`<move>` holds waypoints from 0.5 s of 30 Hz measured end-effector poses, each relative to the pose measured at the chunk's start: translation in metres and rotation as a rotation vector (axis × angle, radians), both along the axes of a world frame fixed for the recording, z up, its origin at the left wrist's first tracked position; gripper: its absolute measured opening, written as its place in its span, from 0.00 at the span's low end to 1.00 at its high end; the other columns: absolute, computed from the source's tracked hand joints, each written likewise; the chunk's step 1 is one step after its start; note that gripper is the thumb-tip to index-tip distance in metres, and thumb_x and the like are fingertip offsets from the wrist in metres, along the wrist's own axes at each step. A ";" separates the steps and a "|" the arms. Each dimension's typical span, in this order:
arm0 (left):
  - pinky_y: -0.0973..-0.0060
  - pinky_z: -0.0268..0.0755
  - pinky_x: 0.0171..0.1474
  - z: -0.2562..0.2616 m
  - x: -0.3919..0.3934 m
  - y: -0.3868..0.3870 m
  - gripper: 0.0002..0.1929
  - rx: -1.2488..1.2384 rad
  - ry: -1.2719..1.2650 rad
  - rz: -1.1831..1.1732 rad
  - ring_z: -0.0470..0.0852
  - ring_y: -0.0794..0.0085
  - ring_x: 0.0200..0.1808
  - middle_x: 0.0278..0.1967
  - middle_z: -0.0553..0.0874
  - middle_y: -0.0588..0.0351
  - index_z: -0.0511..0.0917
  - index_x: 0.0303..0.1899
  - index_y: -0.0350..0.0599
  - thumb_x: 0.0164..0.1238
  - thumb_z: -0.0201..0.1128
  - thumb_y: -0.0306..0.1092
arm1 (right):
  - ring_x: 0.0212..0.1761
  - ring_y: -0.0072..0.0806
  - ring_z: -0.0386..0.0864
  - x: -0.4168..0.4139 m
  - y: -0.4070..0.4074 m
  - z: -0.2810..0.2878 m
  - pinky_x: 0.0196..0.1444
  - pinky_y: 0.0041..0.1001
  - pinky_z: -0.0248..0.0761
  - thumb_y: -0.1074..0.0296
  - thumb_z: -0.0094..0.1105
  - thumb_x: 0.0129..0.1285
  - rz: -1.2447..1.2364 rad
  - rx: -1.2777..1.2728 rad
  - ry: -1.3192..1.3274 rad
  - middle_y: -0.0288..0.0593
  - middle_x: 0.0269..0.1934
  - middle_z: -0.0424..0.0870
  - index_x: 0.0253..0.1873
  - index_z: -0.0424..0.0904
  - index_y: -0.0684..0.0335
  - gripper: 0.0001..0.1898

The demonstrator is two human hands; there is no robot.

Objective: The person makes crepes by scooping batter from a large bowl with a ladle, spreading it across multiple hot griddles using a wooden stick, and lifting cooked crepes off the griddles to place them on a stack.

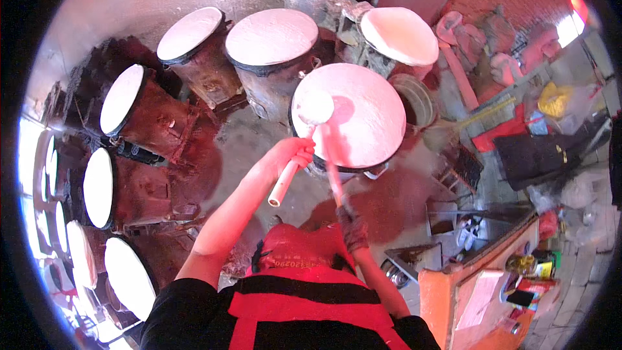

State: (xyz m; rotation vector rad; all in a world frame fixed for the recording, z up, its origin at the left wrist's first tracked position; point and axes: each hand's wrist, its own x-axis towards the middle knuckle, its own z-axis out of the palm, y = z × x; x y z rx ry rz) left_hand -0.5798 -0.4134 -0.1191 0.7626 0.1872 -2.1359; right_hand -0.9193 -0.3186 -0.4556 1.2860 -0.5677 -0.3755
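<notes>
My bare left hand (296, 150) is closed around a pale, hollow-ended handle (283, 185). That handle runs up to a round white head (317, 107), like a ladle or paddle. In a dark glove, my right hand (352, 223) grips a long thin stick (333, 180). Its far end is blurred and reaches over the disc, close to the round head; I cannot tell whether they touch. Below both tools lies a broad, round, white-topped surface (369, 121) with a dark rim, on a drum-like base. A shadow falls across it.
Several similar white-topped drums, such as one at back centre (272, 36) and one at left (97, 187), curve around me. A bucket (413, 99) stands right of the near disc. An orange table (437, 296) holds small goods at lower right. A dark bag (529, 160) lies farther right.
</notes>
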 end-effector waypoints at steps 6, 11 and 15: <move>0.89 0.51 0.11 0.019 0.042 0.093 0.04 -0.019 -0.284 0.266 0.61 0.85 0.14 0.22 0.67 0.63 0.66 0.37 0.40 0.64 0.49 0.28 | 0.27 0.36 0.75 0.076 -0.018 0.238 0.30 0.34 0.66 0.59 0.49 0.64 -0.463 1.373 -2.278 0.51 0.31 0.80 0.52 0.75 0.62 0.17; 0.85 0.54 0.14 -0.046 0.059 0.171 0.03 0.224 -0.400 0.431 0.63 0.80 0.14 0.19 0.68 0.61 0.66 0.28 0.41 0.59 0.51 0.27 | 0.42 0.39 0.78 0.099 -0.010 0.249 0.42 0.34 0.68 0.62 0.54 0.61 -0.593 1.766 -1.837 0.54 0.43 0.78 0.57 0.68 0.66 0.22; 0.86 0.56 0.15 -0.112 0.096 0.257 0.04 0.261 0.235 0.817 0.63 0.81 0.15 0.19 0.65 0.61 0.63 0.26 0.39 0.60 0.46 0.25 | 0.37 0.39 0.78 0.173 -0.017 0.234 0.43 0.32 0.71 0.61 0.53 0.62 0.219 2.020 -1.677 0.50 0.46 0.78 0.61 0.65 0.58 0.24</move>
